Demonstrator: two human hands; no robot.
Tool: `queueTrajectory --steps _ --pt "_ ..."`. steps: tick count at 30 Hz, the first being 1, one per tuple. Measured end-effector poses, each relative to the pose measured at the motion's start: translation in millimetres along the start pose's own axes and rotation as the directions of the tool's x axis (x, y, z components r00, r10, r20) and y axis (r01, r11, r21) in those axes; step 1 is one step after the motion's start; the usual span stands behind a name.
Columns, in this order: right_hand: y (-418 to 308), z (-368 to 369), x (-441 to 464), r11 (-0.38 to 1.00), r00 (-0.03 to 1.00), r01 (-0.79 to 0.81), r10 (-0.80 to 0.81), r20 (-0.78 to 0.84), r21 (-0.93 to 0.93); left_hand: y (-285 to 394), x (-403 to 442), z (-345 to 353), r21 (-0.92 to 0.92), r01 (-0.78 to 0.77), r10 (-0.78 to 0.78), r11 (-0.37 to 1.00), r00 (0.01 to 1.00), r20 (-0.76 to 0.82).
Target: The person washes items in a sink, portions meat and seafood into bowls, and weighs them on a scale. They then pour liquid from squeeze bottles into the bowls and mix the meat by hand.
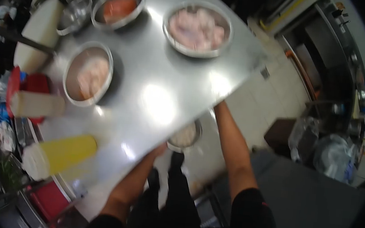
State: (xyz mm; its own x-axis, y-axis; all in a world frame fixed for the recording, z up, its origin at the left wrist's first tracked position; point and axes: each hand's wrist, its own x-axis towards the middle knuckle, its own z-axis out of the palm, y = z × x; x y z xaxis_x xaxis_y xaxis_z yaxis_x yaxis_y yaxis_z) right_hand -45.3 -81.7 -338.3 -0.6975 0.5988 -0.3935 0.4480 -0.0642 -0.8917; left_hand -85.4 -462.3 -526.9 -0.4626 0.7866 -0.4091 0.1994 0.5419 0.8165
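Below the near edge of the steel table, a metal bowl with pale contents shows partly under the tabletop. My left hand is at the table edge just left of this bowl, blurred and mostly hidden. My right hand reaches to the edge on the bowl's other side, its fingers out of sight behind the tabletop. Whether either hand touches the bowl or the table I cannot tell. On the table, a metal bowl of pale pink raw meat lies beyond my right hand.
A bowl with pale meat pieces and a bowl with orange-red food stand farther left. At the left edge are a yellow-filled bottle and a pale bottle. A dark grey surface lies to the right.
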Motion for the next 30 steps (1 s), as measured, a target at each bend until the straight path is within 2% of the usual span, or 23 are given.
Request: queueTrajectory --steps 1,2,3,4,6,8,10,11,12,13,15,16,18,19,20,22,23,24,26,27,28,29,30 --pt "-13 -4 -20 0.997 0.999 -0.046 0.045 0.031 0.066 41 3 0 -0.371 0.197 -0.185 0.907 0.98 0.068" --pt "-28 -7 -43 0.993 0.995 -0.082 0.076 0.067 0.089 87 6 -1 -0.623 0.356 -0.355 0.697 0.925 0.132" --pt "-42 -8 -65 0.998 0.994 -0.065 0.062 0.086 0.025 165 -4 -19 -0.763 0.315 -0.389 0.564 0.917 0.091" --pt "-55 -10 -87 0.998 0.993 -0.045 0.049 0.105 -0.038 216 -14 -35 -0.745 0.387 -0.426 0.543 0.892 0.153" --pt "-48 -9 -123 0.982 0.982 0.031 0.004 0.188 -0.185 219 -11 -24 -0.828 0.307 -0.306 0.469 0.936 0.173" --pt "-49 -8 -168 0.936 0.994 0.031 0.009 0.11 -0.35 243 -23 -22 -0.816 0.326 -0.28 0.477 0.937 0.211" --pt "-43 -4 -204 0.909 0.999 0.035 -0.016 0.048 -0.416 265 -36 -22 -0.807 0.294 -0.229 0.512 0.952 0.201" --pt "-41 -1 -223 0.839 0.989 0.123 -0.146 0.0 -0.531 270 -42 -17 -0.777 0.205 -0.169 0.595 0.977 0.128" --pt "-41 2 -242 0.744 0.961 0.189 -0.273 -0.034 -0.641 270 -47 -11 -0.774 0.197 -0.143 0.602 0.98 0.138" --pt "-41 12 -260 0.74 0.958 0.175 -0.281 -0.062 -0.65 271 -52 -4 -0.75 0.127 -0.079 0.649 0.992 0.099" --pt "-47 39 -286 0.604 0.89 0.072 -0.399 -0.222 -0.794 297 -74 -2 -0.706 0.017 0.044 0.708 0.997 0.068" --pt "-46 45 -296 0.599 0.884 0.051 -0.399 -0.243 -0.799 302 -86 -1 -0.708 0.016 0.063 0.706 0.994 0.086" --pt "-33 54 -305 0.821 0.85 0.055 -0.337 -0.405 -0.568 296 -100 4 -0.689 -0.023 0.133 0.725 0.985 0.106" --pt "-26 48 -305 0.857 0.906 -0.051 -0.177 -0.384 -0.514 286 -101 11 -0.599 -0.069 0.14 0.798 0.987 0.074" --pt "-34 45 -314 0.858 0.901 -0.053 -0.18 -0.395 -0.512 291 -112 4 -0.596 -0.074 0.15 0.8 0.985 0.079" --pt "-57 41 -335 0.878 0.825 -0.231 -0.051 -0.562 -0.42 312 -131 -11 -0.659 0.212 -0.031 0.722 0.961 0.275" --pt "-60 39 -342 0.845 0.823 -0.209 -0.121 -0.555 -0.493 318 -135 -12 -0.652 0.182 -0.034 0.736 0.972 0.233" --pt "-60 41 -352 0.844 0.814 -0.214 -0.124 -0.568 -0.492 322 -141 -13 -0.651 0.177 -0.02 0.738 0.97 0.241" --pt "-62 46 -372 0.903 0.875 0.061 -0.253 -0.412 -0.425 334 -151 -17 -0.682 0.222 -0.029 0.697 0.959 0.283" --pt "-83 46 -387 0.957 0.928 0.008 -0.114 -0.354 -0.289 327 -146 -7 -0.675 0.179 -0.006 0.716 0.968 0.251" --pt "-77 46 -389 0.953 0.918 0.012 -0.13 -0.375 -0.303 318 -143 0 -0.68 0.162 0.024 0.715 0.966 0.256" --pt "-62 45 -386 0.893 0.814 -0.018 -0.249 -0.525 -0.45 305 -134 10 -0.645 0.087 0.122 0.76 0.955 0.272" --pt "-50 41 -384 0.813 0.665 -0.087 -0.383 -0.641 -0.576 305 -127 17 -0.609 -0.002 0.229 0.793 0.927 0.295"
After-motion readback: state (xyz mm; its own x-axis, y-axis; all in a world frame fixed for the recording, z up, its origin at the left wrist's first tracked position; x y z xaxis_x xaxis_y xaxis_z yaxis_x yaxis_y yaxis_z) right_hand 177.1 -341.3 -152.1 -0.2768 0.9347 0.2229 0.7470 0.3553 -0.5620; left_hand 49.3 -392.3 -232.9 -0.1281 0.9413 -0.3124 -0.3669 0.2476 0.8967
